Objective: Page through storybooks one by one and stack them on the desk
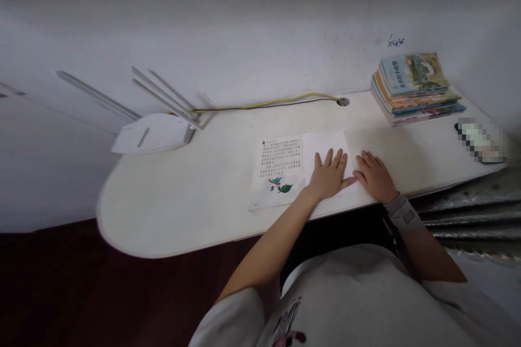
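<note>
On the white desk a booklet (280, 168) lies open, its left page showing printed text and a small coloured picture. A blank white sheet (323, 143) covers the part to the right of that page. My left hand (329, 175) rests flat on this white sheet with its fingers spread. Just at the sheet's right edge, my right hand (375, 176) lies palm down, its fingers stretched out and its fingertips near my left thumb. Neither hand grips anything. A grey band is around my right wrist.
A white router (157, 133) with raised antennas stands at the desk's left end. Yellow and black cables (260, 104) run along the wall into a hole (343, 102). A stack of books (415, 87) and a dark-edged phone-like object (480, 141) are on the right.
</note>
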A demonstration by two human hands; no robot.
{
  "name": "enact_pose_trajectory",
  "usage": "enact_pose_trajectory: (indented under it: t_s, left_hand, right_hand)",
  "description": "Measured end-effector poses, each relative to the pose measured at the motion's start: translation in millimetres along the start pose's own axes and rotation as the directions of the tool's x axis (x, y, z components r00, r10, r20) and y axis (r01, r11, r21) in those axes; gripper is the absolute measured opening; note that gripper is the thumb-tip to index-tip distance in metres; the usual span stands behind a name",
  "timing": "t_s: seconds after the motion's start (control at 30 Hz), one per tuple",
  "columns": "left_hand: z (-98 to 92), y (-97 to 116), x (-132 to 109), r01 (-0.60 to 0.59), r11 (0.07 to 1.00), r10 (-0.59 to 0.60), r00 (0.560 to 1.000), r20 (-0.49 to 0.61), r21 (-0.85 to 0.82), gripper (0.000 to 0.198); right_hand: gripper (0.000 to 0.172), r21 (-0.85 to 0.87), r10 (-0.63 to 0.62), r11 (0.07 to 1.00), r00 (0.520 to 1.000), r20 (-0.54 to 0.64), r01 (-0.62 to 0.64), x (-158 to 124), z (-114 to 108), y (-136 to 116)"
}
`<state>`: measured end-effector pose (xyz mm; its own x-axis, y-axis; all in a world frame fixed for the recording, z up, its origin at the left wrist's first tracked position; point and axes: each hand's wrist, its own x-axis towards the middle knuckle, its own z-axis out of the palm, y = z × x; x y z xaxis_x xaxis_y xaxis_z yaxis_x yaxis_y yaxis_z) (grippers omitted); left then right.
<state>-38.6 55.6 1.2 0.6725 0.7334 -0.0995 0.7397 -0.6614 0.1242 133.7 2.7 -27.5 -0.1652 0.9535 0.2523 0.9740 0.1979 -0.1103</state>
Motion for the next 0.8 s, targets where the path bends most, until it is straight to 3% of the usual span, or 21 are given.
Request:
enact_pose_trajectory:
  t_s: [0.8]
  left_hand:
    - [1.9,17,3,-0.025,0.999,0.024,0.998,0.051,0.036,0.080]
  right_hand:
    - [0.044,0.009,-0.015,1.000,1.000,-0.005,0.015,0,-1,-1]
